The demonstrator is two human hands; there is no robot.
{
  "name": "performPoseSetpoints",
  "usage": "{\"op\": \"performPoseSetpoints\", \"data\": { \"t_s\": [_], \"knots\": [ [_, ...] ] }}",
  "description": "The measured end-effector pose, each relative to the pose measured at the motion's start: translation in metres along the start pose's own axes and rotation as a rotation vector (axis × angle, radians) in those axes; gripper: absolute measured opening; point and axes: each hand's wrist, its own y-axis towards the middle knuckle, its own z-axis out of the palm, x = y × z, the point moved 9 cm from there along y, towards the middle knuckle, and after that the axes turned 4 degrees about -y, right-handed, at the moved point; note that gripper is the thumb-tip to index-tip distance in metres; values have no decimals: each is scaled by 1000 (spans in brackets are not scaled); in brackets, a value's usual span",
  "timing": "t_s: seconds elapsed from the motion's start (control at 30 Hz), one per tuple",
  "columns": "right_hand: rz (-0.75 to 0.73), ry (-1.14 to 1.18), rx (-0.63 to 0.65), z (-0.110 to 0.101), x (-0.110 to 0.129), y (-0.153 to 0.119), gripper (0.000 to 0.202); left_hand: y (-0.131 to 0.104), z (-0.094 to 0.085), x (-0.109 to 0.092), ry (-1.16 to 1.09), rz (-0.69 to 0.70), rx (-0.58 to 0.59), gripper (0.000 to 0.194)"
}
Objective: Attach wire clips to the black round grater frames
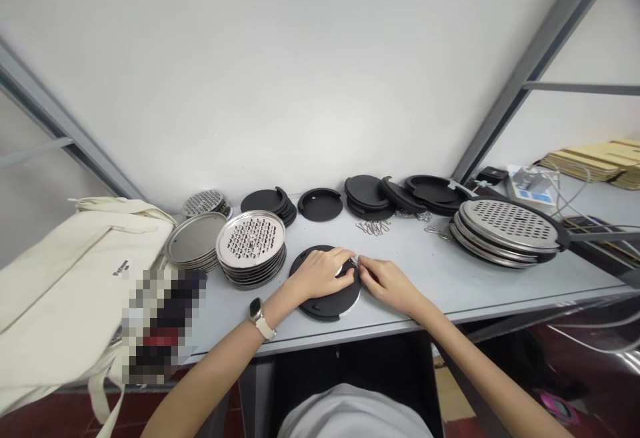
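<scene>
A round black disc (327,306) with a thin silvery rim lies flat near the table's front edge. My left hand (325,273), with a watch at the wrist, rests on top of it, fingers bent around something pale and mostly hidden. At the disc's right edge my right hand (387,283) has its thumb and fingers pinched on a small thin metal piece, too small to make out clearly. Left of the disc stands a stack of round metal grater plates (251,239). Small wire clips (373,227) lie behind my hands.
Plain metal plates (196,239) and a cream bag (70,291) are at the left. Black discs (321,205) line the wall. A stack of perforated plates (510,225) stands at the right, near slanted metal posts (530,71) and cables.
</scene>
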Motion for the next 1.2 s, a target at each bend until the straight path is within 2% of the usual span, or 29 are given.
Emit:
{"op": "performPoseSetpoints", "data": {
  "t_s": [0.6, 0.77, 0.93, 1.2],
  "knots": [
    [-26, 57, -39, -3, 5, -3, 20, 1, -2, 2, 63, -51, 12, 25],
    [-25, 99, -53, -4, 5, -4, 19, 0, -5, 1, 79, -52, 5, 39],
    [-22, 87, -50, -5, 6, -4, 20, 0, -2, 0, 96, -24, 16, 17],
    [-33, 85, -50, -3, 6, -4, 20, -1, -2, 1, 97, -22, -3, 18]
  ]
}}
